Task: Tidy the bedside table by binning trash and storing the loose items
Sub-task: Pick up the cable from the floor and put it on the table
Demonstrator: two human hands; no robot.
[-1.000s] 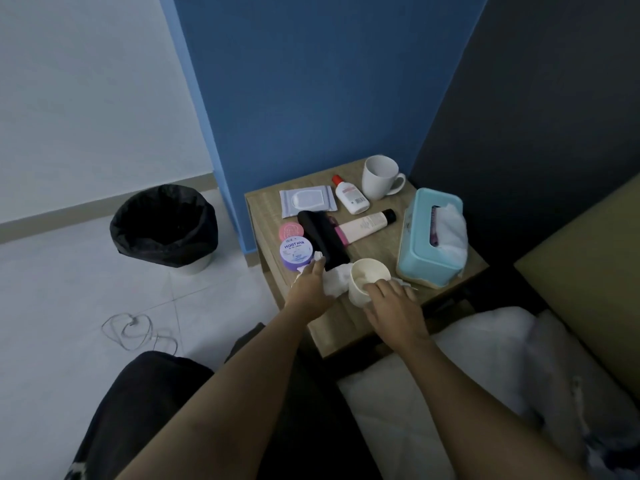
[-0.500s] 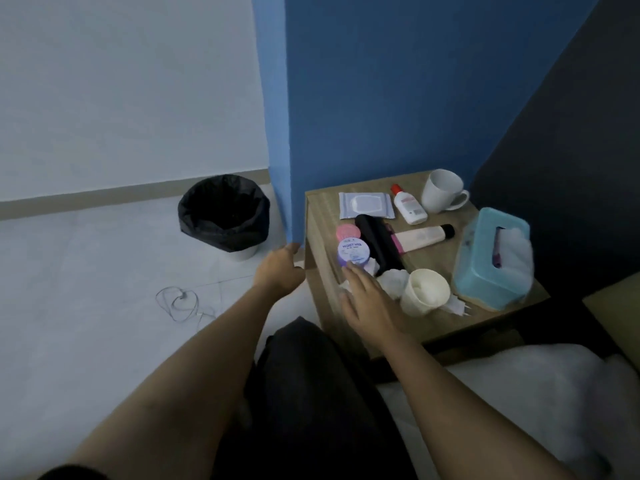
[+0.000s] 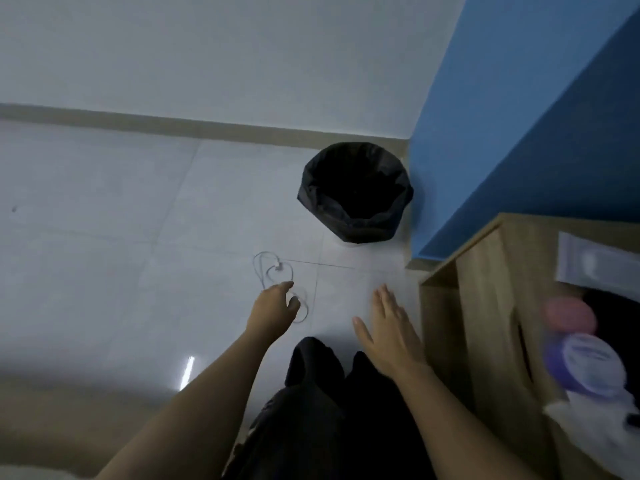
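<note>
Left grip (image 3: 273, 311): reaching down over the white cable (image 3: 273, 271), which is lying looped on the floor (image 3: 138, 237). Its fingers are curling at the near loop; cannot tell whether it is holding the cable.
Right grip (image 3: 391, 332): hovering flat with fingers straight, holding nothing, just beside the wooden worktop (image 3: 509, 265).
Black-lined bin (image 3: 355, 192): standing against the blue wall (image 3: 502, 116), beyond the cable.
Purple jar (image 3: 588, 365), pink lid (image 3: 569, 313), wipes pack (image 3: 602, 261): sitting blurred on the worktop.

Left hand (image 3: 273, 308) curls over the white cable (image 3: 278, 268) on the floor; right hand (image 3: 389, 329) is spread flat beside the surface (image 3: 485, 271); bin (image 3: 355, 192) stands beyond.
</note>
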